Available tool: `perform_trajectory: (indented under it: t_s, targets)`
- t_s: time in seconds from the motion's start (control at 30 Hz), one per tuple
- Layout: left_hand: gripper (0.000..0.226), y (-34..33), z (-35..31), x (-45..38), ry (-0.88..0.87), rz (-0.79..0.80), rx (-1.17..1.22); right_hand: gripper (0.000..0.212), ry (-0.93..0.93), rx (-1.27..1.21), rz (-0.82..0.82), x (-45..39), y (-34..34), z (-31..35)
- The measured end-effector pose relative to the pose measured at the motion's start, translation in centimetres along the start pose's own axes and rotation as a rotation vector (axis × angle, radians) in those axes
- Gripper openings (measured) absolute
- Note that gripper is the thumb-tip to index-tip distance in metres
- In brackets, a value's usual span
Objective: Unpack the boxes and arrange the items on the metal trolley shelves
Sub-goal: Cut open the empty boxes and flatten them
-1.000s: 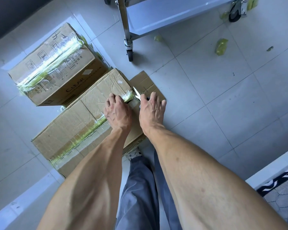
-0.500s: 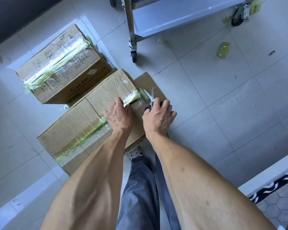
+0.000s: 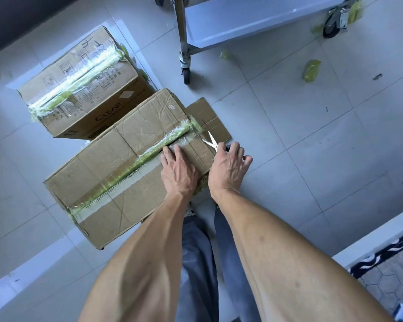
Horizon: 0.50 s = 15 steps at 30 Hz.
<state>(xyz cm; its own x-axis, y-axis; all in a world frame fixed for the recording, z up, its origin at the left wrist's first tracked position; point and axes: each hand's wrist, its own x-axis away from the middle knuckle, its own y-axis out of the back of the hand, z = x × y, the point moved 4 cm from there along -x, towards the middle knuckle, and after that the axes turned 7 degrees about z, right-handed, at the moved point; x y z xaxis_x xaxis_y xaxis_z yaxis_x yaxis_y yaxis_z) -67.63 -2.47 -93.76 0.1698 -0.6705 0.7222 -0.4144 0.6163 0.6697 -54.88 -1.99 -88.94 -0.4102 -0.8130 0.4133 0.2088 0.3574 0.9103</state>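
left hand (image 3: 178,169) flat on the taped box (image 3: 116,168), right hand (image 3: 227,167) beside it gripping open scissors (image 3: 211,141) at the box end

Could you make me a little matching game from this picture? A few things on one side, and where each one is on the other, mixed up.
Things:
1. scissors
2. left hand
3. box printed CLEAR
4. trolley wheel

Places:
A. resting on top of the nearer box, by its taped seam
B. on the floor tiles, under a metal leg
C. in the right hand, at the nearer box's end
D. behind the nearer box, its top taped shut

Pairs: 1-C, 2-A, 3-D, 4-B
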Motion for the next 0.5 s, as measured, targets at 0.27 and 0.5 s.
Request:
perform_trajectory:
  t_s: [0.27,0.5]
  targets:
    - [0.040,2.0,-1.7,0.0,0.121,-0.086,-0.011,0.030,0.082,0.035,0.008,-1.9,0.3,-0.5]
    - [0.031,3.7,-1.5,-0.2,0.298,-0.115,0.088,0.032,0.338,0.118,0.009,-1.9,1.9,-0.9]
